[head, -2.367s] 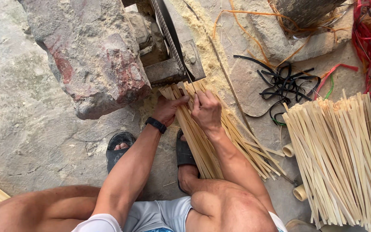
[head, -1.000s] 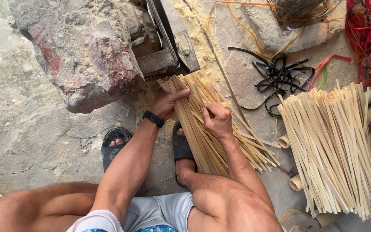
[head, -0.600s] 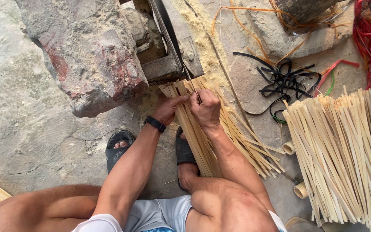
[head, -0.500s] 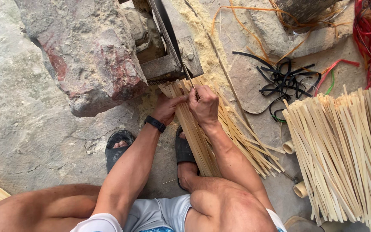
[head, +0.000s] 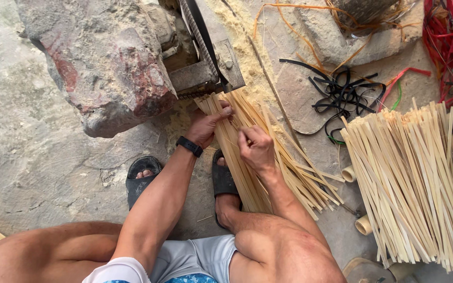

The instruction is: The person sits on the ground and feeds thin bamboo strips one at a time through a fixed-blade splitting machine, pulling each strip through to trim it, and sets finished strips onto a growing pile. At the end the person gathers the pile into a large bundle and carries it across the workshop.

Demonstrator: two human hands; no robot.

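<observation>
I find the bundle of bamboo strips (head: pixel 258 157) lying on the stone floor (head: pixel 38 173), fanned from the metal cutting fixture (head: pixel 205 73) at 12 o'clock down toward 5 o'clock, passing over the person's right foot. The left hand (head: pixel 208 126) lies flat on the upper end of the bundle, fingers spread and pressing, not closed round anything. The right hand (head: pixel 257 149) sits just below it with fingers pinched on what looks like a single strip; the view is too small for me to confirm that only one is held.

Handling judgement: the strips look light, thin and springy, stiff lengthwise but liable to split or splinter at the edges, and loose enough to slide over one another. I would take hold near the upper end, close to the fixture, where the pressing hand keeps them steady.

Surroundings: a large rock (head: pixel 106 63) at 10 o'clock crowds the fixture. A second, larger pile of strips (head: pixel 410 183) lies at 3 o'clock, well apart, over bamboo tubes (head: pixel 365 225). Black straps (head: pixel 342 97) and sawdust lie at 1 o'clock. A black sandal (head: pixel 140 175) lies at 8 o'clock of the hands.
</observation>
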